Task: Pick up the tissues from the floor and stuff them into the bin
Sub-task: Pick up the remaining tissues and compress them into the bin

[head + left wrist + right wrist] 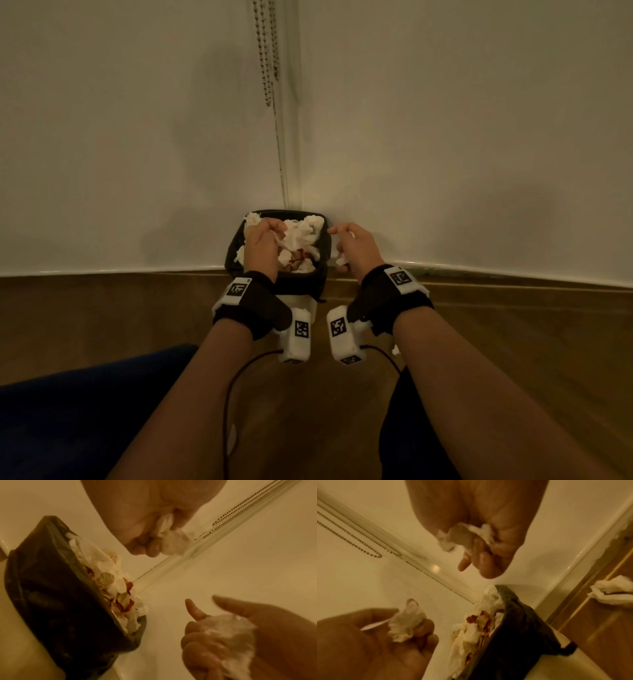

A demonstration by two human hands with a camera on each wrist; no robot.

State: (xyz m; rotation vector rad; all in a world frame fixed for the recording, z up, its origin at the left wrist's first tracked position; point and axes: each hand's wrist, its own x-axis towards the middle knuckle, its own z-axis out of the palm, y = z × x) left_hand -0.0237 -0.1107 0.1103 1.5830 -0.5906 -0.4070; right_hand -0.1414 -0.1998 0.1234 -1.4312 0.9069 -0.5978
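Two pale walls [137, 137] meet in a corner above a wooden floor [102, 308], and one bin [301, 284] stands in that corner, its black liner folded over the rim. The bin is heaped to the top with crumpled white tissues [305, 233], some stained red, too tangled to count. Two hands are in view. The left hand [262, 245] hangs over the bin's left side, its fingers [152, 547] curled round one wad of tissue [173, 543]. The right hand [354, 245] is just beside the bin's right rim, fingers [481, 555] curled round a second wad [481, 532]. On the floor, one loose tissue [612, 593] lies near the skirting to the right of the bin; from the head view the right hand and wrist hide most of it. A smaller white scrap [395, 350] shows by the right forearm, too small to identify. Each wrist carries one black strap with white marker blocks [298, 334], and thin cables [236, 383] trail from them. Bead chains [267, 51] hang down the corner behind the bin. A dark blue shape [68, 411] is cut off at lower left.
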